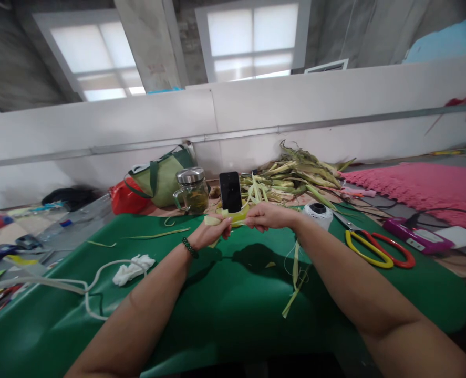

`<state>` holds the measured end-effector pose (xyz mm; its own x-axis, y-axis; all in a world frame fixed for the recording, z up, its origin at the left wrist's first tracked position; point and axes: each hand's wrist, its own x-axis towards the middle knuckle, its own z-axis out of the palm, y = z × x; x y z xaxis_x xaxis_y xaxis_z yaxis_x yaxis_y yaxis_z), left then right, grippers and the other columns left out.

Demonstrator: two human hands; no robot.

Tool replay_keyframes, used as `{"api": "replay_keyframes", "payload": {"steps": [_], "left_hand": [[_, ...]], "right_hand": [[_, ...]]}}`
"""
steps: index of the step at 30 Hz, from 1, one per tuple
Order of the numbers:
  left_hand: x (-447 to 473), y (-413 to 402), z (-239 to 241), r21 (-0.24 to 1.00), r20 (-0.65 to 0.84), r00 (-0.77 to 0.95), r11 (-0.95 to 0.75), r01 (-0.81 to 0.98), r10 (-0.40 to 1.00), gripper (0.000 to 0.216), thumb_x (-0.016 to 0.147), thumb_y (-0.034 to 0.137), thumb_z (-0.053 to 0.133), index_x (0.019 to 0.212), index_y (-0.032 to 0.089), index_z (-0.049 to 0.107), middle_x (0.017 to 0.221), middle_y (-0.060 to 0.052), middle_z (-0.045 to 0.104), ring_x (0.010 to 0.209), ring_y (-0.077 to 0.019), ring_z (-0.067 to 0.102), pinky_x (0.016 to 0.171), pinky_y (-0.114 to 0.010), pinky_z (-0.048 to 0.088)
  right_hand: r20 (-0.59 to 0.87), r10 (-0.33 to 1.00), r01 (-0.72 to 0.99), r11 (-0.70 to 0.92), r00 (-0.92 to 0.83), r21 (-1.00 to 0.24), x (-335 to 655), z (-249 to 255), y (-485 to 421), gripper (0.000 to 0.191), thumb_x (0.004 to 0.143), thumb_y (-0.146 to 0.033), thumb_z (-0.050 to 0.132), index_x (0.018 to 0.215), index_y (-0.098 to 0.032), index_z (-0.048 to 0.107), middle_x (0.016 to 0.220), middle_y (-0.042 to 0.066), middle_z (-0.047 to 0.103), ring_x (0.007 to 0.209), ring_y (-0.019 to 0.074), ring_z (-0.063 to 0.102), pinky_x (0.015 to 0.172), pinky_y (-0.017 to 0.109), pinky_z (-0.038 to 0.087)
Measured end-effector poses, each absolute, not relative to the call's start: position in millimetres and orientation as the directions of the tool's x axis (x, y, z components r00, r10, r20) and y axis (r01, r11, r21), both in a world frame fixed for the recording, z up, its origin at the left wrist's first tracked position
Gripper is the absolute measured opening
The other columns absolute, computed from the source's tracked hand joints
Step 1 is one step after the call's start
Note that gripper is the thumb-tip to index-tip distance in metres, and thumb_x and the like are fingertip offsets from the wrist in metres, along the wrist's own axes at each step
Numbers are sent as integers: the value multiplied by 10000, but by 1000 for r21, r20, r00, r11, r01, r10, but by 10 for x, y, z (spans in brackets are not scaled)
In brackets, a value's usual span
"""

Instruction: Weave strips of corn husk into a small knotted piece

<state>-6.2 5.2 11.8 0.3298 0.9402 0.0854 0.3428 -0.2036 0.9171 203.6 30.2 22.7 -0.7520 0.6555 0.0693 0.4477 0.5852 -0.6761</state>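
Note:
My left hand (pixel 217 228), with a dark beaded bracelet (pixel 190 247) at its wrist, is closed in a pinch on a folded pale-green corn husk (pixel 212 221). Close by on the right, my right hand (pixel 265 216) is a loose fist with thumb and finger pressed together. A thin pale line spans the small gap between the hands; whether it is thread or a husk strip I cannot tell. Both hands are raised over the green mat (pixel 225 315). Just behind them a yellow item (pixel 238 214) sits below an upright phone (pixel 230 191).
Large scissors (pixel 369 244) and a white thread spool (pixel 318 211) lie right of my hands. Behind are a husk pile (pixel 296 170) and a lidded glass mug (pixel 192 191). A white cable (pixel 94 278) and crumpled tissue (pixel 132 270) are at left, a purple power strip (pixel 417 236) at right.

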Motion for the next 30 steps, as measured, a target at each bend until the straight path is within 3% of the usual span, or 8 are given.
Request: {"api": "replay_keyframes", "payload": {"steps": [4,8,11,16,18,22,26,30], "left_hand": [[-72,83,88,932,53,296,-154,329,954,407,729,494,624,553,127,606,544,-44,623,460,-99,536,489,-214,444],[-102,66,57,980,-55,386,-24,197,921,488,725,554,619,951,124,671,711,-83,696,636,-154,643,616,-253,495],[-142,52,51,990,-15,466,-50,129,885,598,705,489,679,1186,149,577,827,-99,713,793,-198,668,718,-301,509],[-151,46,84,986,58,467,-124,111,882,588,735,492,648,1215,162,574,904,-114,709,809,-207,667,684,-284,512],[-122,30,112,981,100,375,-154,118,922,561,740,468,650,1206,162,583,868,-88,705,753,-179,658,640,-252,508],[-65,-8,157,967,172,249,-211,140,953,543,762,391,640,1235,136,561,628,-2,629,537,-103,575,515,-198,468],[-47,-14,165,956,168,327,-235,178,930,661,779,402,614,1349,115,442,465,68,502,386,-79,473,422,-193,431],[-44,27,130,970,111,377,-182,158,919,682,779,409,598,1357,94,419,448,56,518,366,-88,471,396,-200,435]], "right_hand": [[112,701,458,569,-704,-683,2023,192,339,352,824,-427,504,633,-139,575,494,-15,551,440,71,492,444,178,379],[230,827,389,462,-513,-797,1995,193,367,352,775,-445,561,612,-133,574,504,-4,573,448,76,507,455,188,409],[253,901,218,342,-351,-914,1937,202,360,292,712,-423,642,684,-135,601,527,-8,594,470,81,527,493,200,454],[174,957,-89,157,-233,-984,1825,183,329,325,677,-387,708,867,-165,564,631,-4,645,514,73,542,544,205,469],[126,953,-10,128,-275,-992,1791,162,310,305,690,-408,698,793,-152,566,656,11,644,553,78,556,548,199,457],[131,874,209,253,-467,-944,1695,85,261,266,678,-376,698,746,-131,620,672,12,627,620,98,551,537,197,425],[185,887,141,266,-422,-954,1608,38,241,123,710,-252,612,711,-132,586,641,-3,610,589,94,545,560,211,440],[125,932,113,173,-340,-978,1613,68,243,76,723,-216,586,742,-153,550,646,7,631,572,109,577,552,224,466]]}}
